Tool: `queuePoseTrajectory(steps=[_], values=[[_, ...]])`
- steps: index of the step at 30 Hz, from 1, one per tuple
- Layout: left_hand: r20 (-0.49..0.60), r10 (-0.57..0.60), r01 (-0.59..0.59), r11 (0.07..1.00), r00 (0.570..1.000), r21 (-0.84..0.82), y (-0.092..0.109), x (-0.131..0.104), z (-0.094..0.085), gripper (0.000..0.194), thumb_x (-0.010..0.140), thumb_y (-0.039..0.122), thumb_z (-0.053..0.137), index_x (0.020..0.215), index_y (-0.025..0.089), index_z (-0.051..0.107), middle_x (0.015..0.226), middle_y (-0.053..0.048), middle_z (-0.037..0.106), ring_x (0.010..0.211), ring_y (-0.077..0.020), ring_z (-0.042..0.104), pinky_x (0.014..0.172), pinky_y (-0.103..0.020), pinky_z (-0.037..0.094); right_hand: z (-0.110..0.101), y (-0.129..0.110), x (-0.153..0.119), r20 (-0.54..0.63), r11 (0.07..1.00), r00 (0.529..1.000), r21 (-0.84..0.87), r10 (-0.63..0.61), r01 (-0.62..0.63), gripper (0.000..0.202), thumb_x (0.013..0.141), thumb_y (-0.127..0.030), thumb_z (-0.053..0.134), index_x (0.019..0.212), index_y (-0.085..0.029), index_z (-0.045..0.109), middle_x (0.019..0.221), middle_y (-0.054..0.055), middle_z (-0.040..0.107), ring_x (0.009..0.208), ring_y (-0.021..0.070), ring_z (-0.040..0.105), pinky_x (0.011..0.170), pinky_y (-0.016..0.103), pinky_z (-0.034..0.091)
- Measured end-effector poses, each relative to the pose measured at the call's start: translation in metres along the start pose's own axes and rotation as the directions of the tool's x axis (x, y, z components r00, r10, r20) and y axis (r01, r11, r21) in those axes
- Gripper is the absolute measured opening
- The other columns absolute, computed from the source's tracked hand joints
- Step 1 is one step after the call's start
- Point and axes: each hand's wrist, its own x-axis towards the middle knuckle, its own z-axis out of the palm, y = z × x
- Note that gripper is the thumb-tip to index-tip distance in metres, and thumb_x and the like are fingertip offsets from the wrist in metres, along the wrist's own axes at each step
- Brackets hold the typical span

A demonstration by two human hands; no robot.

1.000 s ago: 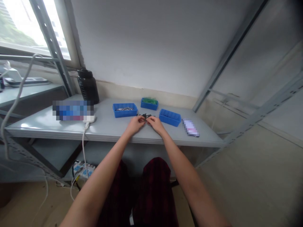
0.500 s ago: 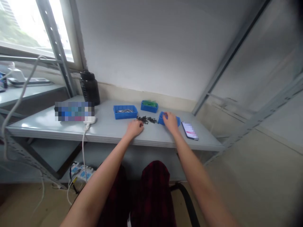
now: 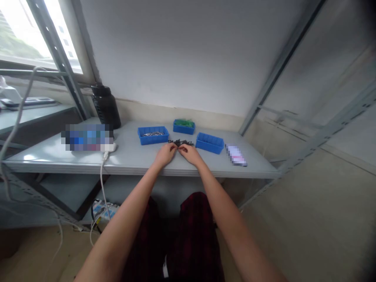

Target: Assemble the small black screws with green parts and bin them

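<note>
A loose pile of small black pieces [image 3: 182,141], too small to name surely, lies on the grey shelf top. At its near edge my left hand [image 3: 166,154] and my right hand [image 3: 189,153] meet, fingertips almost touching. Both are closed in a pinch, and whatever they hold is too small to make out. Left of the pile stands a blue bin [image 3: 153,139] with thin silvery metal pieces in it. Behind, another blue bin [image 3: 183,131] contains green pieces. To the right is a third blue bin [image 3: 209,147], whose contents I can barely see.
A phone [image 3: 235,155] lies on the right of the shelf [image 3: 141,158]. At the left are a dark bottle [image 3: 106,107], a blurred-out item [image 3: 86,137] and a white plug with its cable [image 3: 102,172] hanging over the front edge. Metal uprights [image 3: 268,84] frame the shelf.
My right hand has left the right-hand blue bin and moved left to the black pieces. It now meets my left hand, which stays near the pile. The view has shifted slightly.
</note>
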Motion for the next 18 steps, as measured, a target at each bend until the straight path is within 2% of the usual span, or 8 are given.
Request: queuePoseTrajectory(steps=[4,9,18], values=[[-0.004,0.013,-0.013,0.998,1.000,-0.062,-0.0026,0.0014,0.0005,0.023,0.092,0.021,0.050,0.099,0.016,0.071,0.104,-0.011,0.074,0.098,-0.0252,0.067,0.090,-0.034,0.049,-0.0002,-0.0030,-0.0004,-0.001,1.000,1.000,-0.014,-0.007,0.007,0.018,0.092,-0.025,0.056,0.096,-0.019,0.073,0.096,0.006,0.075,0.085,0.0174,0.066,0.082,0.029,0.047],[-0.028,0.020,-0.023,0.993,0.999,-0.112,-0.0039,0.0030,0.0013,0.023,0.090,0.019,0.051,0.098,0.016,0.073,0.103,-0.010,0.074,0.096,-0.0238,0.067,0.088,-0.032,0.050,0.0008,-0.0039,-0.0004,0.013,0.998,1.000,-0.055,-0.016,0.016,0.014,0.087,-0.019,0.063,0.096,-0.019,0.073,0.099,0.007,0.073,0.089,0.0180,0.064,0.084,0.029,0.045],[-0.041,-0.021,0.014,0.989,0.999,-0.149,-0.0049,0.0026,0.0025,0.022,0.087,0.027,0.055,0.095,0.016,0.073,0.097,-0.009,0.075,0.089,-0.0237,0.067,0.084,-0.032,0.050,-0.0011,-0.0013,-0.0005,-0.032,0.998,0.999,-0.053,0.030,-0.032,0.020,0.093,-0.022,0.055,0.106,-0.019,0.071,0.101,0.007,0.075,0.090,0.0181,0.066,0.084,0.029,0.045]])
